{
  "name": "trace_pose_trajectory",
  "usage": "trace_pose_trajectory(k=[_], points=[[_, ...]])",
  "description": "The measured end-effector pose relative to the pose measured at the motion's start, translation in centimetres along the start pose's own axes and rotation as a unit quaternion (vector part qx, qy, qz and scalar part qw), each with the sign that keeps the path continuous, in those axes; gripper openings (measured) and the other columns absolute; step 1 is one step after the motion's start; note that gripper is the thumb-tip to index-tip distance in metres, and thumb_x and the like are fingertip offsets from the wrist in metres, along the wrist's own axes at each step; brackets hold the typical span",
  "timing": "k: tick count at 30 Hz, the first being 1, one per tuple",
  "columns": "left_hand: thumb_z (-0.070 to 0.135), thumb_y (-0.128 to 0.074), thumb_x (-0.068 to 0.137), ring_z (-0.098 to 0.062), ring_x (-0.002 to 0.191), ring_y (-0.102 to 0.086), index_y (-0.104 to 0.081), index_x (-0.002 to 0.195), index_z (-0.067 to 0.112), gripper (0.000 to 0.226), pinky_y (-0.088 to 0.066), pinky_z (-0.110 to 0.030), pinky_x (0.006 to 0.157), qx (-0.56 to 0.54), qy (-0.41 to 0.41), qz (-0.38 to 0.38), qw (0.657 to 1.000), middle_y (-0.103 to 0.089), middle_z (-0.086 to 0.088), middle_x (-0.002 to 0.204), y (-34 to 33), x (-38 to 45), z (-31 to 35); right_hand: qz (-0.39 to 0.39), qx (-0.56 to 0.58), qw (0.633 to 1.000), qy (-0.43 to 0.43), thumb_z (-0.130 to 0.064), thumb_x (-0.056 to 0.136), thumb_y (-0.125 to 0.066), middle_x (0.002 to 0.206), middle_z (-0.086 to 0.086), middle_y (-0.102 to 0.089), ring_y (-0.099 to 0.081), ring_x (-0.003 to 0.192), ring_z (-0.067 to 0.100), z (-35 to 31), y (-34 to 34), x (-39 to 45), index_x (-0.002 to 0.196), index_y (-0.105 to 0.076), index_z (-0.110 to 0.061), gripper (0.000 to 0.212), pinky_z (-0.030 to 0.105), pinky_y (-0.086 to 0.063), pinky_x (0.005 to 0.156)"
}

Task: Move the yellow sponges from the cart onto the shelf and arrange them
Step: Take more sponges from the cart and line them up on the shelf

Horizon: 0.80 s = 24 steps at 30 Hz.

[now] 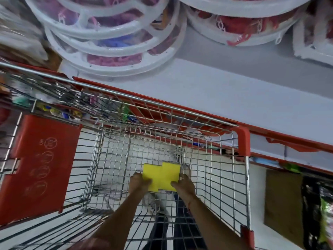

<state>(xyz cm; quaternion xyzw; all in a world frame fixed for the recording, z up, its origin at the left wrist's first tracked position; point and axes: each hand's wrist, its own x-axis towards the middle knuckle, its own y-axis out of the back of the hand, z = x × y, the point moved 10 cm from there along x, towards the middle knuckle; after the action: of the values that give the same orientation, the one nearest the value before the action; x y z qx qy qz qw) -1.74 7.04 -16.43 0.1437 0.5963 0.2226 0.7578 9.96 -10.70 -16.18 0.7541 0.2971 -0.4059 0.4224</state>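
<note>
Two yellow sponges point(161, 175) lie side by side, slightly offset, deep inside the wire cart point(180, 116). My left hand point(138, 183) grips their left edge and my right hand point(183, 184) grips their lower right edge. Both forearms reach down into the basket. The white shelf point(225, 91) with a red front edge runs along the far side of the cart, with bare surface just beyond the cart's rim.
Stacked round white plastic hanger frames point(111, 42) with pink and blue clips stand on the shelf at the back left, more at the back right point(243, 24). The cart's red child-seat flap point(41, 165) is at left. Packaged goods point(317, 213) hang low on the right.
</note>
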Motion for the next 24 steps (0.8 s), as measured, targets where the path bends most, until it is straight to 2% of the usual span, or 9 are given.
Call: trace_pose_trajectory(k=[3,7,10,12,14,17,19,21,24], points=[[0.021,-0.073,0.080,-0.030,0.100,-0.060,-0.049,0.120,-0.002,0.052,-0.043,-0.030,0.073,-0.050,0.020,0.022,0.998,-0.061,-0.020,0.120,0.2,-0.4,-0.1,0.010,0.035,0.999,-0.012,-0.025,0.082,-0.069,0.132,0.018,-0.056,-0.058,0.113,0.033,-0.1,-0.1,0.0,0.136,-0.043,-0.006,0.063,0.037,-0.051,0.089],[0.022,-0.078,0.075,-0.033,0.106,-0.063,-0.053,0.105,0.004,0.043,-0.050,-0.035,0.082,-0.086,0.016,0.024,0.996,-0.066,-0.020,0.115,1.0,-0.5,-0.6,0.046,0.087,0.995,-0.024,-0.016,0.079,-0.072,0.115,0.016,-0.064,-0.056,0.084,0.022,0.1,1.4,-0.2,0.119,-0.052,-0.003,0.047,0.024,-0.048,0.065],[0.016,-0.082,0.071,-0.030,0.096,-0.064,-0.056,0.100,0.009,0.040,-0.048,-0.030,0.079,-0.122,0.009,0.007,0.993,-0.068,-0.020,0.114,1.6,-0.7,-0.9,0.055,0.128,0.990,-0.024,-0.017,0.072,-0.079,0.102,0.011,-0.063,-0.056,0.083,0.020,0.3,2.1,-0.5,0.112,-0.056,-0.004,0.048,0.027,-0.049,0.071],[0.010,-0.082,0.070,-0.026,0.085,-0.064,-0.060,0.097,0.009,0.035,-0.051,-0.030,0.075,-0.161,0.003,-0.026,0.987,-0.071,-0.019,0.099,1.7,-1.2,-0.6,0.038,0.156,0.987,-0.016,-0.017,0.068,-0.083,0.104,0.012,-0.066,-0.062,0.084,0.023,0.2,2.3,-0.7,0.108,-0.059,-0.005,0.048,0.031,-0.055,0.074],[0.011,-0.082,0.070,-0.030,0.091,-0.068,-0.066,0.086,0.012,0.023,-0.055,-0.034,0.082,-0.161,-0.010,-0.055,0.985,-0.069,-0.009,0.082,2.2,-1.9,0.0,0.014,0.180,0.984,0.002,-0.012,0.070,-0.081,0.109,0.020,-0.069,-0.066,0.087,0.028,-0.4,2.8,-1.5,0.102,-0.065,-0.004,0.037,0.040,-0.058,0.081],[0.010,-0.083,0.068,-0.031,0.102,-0.066,-0.066,0.106,0.002,0.043,-0.055,-0.037,0.093,-0.189,-0.025,-0.092,0.977,-0.070,-0.015,0.103,3.2,-3.2,1.3,-0.024,0.206,0.977,0.039,-0.007,0.079,-0.073,0.114,0.024,-0.068,-0.067,0.098,0.037,-1.7,4.4,-3.6,0.103,-0.068,-0.002,0.024,0.048,-0.056,0.087],[0.009,-0.083,0.068,-0.031,0.104,-0.066,-0.064,0.112,-0.002,0.049,-0.056,-0.033,0.082,-0.202,-0.053,-0.121,0.970,-0.070,-0.018,0.112,4.0,-4.6,3.1,-0.030,0.242,0.968,0.055,-0.007,0.080,-0.072,0.110,0.019,-0.068,-0.068,0.089,0.030,-2.1,6.1,-5.2,0.100,-0.065,-0.006,0.022,0.033,-0.061,0.071],[0.008,-0.083,0.068,-0.031,0.106,-0.066,-0.063,0.112,-0.002,0.050,-0.055,-0.027,0.074,-0.211,-0.077,-0.150,0.963,-0.070,-0.018,0.113,5.0,-6.5,5.2,-0.037,0.281,0.956,0.070,-0.005,0.080,-0.071,0.102,0.016,-0.067,-0.066,0.080,0.021,-2.9,7.9,-7.1,0.106,-0.062,0.003,0.028,0.022,-0.058,0.059],[0.012,-0.082,0.069,-0.025,0.102,-0.068,-0.065,0.111,0.001,0.047,-0.055,-0.028,0.079,-0.205,-0.125,-0.195,0.951,-0.071,-0.014,0.113,6.6,-9.9,9.0,-0.049,0.328,0.938,0.101,-0.007,0.079,-0.073,0.112,0.017,-0.068,-0.068,0.093,0.027,-4.4,10.9,-10.1,0.116,-0.059,0.006,0.041,0.029,-0.059,0.076]])
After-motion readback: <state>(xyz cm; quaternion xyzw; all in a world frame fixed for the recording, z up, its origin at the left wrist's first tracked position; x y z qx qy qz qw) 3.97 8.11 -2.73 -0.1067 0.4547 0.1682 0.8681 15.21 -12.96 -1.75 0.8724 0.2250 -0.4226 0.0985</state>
